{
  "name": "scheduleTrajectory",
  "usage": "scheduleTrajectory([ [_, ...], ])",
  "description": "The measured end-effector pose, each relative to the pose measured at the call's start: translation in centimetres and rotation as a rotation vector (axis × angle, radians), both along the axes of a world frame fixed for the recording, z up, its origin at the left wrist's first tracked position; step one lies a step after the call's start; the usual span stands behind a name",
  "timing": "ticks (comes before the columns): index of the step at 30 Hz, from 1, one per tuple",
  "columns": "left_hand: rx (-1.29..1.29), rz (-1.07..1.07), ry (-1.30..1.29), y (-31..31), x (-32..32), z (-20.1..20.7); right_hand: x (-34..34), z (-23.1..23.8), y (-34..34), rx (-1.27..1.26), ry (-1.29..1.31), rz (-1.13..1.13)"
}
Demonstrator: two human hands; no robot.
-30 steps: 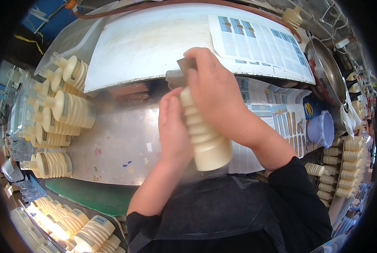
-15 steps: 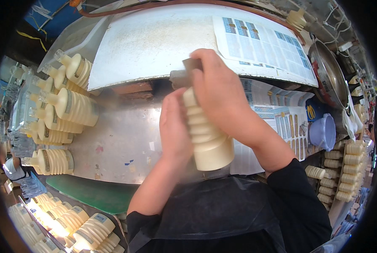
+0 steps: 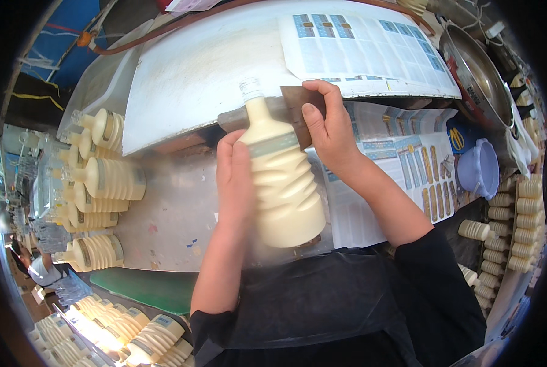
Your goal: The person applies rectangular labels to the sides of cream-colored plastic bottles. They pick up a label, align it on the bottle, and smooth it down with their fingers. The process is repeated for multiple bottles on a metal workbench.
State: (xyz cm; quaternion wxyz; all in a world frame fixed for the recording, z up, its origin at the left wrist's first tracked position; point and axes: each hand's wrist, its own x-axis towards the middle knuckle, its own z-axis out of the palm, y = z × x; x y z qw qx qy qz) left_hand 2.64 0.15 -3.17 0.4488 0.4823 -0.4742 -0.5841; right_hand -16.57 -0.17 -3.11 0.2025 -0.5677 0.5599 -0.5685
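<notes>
From where I stand, the person's work centres on a cream-coloured plastic bottle with spiralling ridges (image 3: 288,196) and a clear threaded neck (image 3: 251,89), placed between the two hands in front of the black apron (image 3: 310,293). Its neck points away from the person, its broad base toward them. A grey-green printed band (image 3: 273,145) runs across the shoulder of the bottle.

The left hand (image 3: 233,177) lies along the bottle's left side, thumb and fingers touching it near the band; I cannot tell how firmly it grips, as part of the hand is blurred. The right hand (image 3: 333,125) pinches a thin, dark brown rectangular piece (image 3: 302,113) between thumb and fingers, its lower end at the right end of the band.

Below the left forearm and to its left spreads a scuffed metal worktop (image 3: 172,232), with a cluster of similar cream bottles (image 3: 111,179) at its far left. Beyond the hands is a large white panel (image 3: 212,67), bearing a sheet of blue-and-white labels (image 3: 365,52). Another label sheet (image 3: 402,165) lies beside the right forearm, near a lilac plastic bucket (image 3: 478,169). A round metal pan (image 3: 476,70) stands farther back.
</notes>
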Motion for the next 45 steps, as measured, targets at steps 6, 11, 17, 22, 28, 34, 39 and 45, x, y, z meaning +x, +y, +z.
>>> scheduleTrajectory([
  [6, -0.219, 0.068, -0.158, 0.4, -0.8, 2.2, -2.5, 1.7, 1.2, 0.203, -0.390, 0.159],
  [11, -0.284, -0.008, -0.500, -0.3, -1.4, 2.6, -1.5, 1.9, 1.4, 0.530, -0.489, 0.266],
  [17, -0.215, -0.014, -0.441, -0.1, -1.7, 3.0, -0.1, 2.4, 0.9, 0.603, -0.287, 0.306],
  [22, -0.186, -0.015, -0.376, -0.1, -1.8, 3.1, -0.3, 1.3, 1.3, 0.524, -0.367, 0.352],
  [28, -0.220, 0.024, -0.286, -0.5, -1.4, 1.8, -1.2, 1.0, 0.6, 0.623, -0.501, 0.440],
  [34, -0.237, -0.003, -0.376, -0.3, -1.8, 2.5, -0.5, 0.8, 1.0, 0.538, -0.411, 0.429],
  [39, -0.198, -0.007, -0.337, -0.3, -1.6, 2.6, -1.0, 0.7, 1.0, 0.524, -0.449, 0.510],
  [45, -0.219, -0.021, -0.353, -0.1, -1.9, 2.9, -0.9, 2.4, 0.7, 0.630, -0.221, 0.424],
])
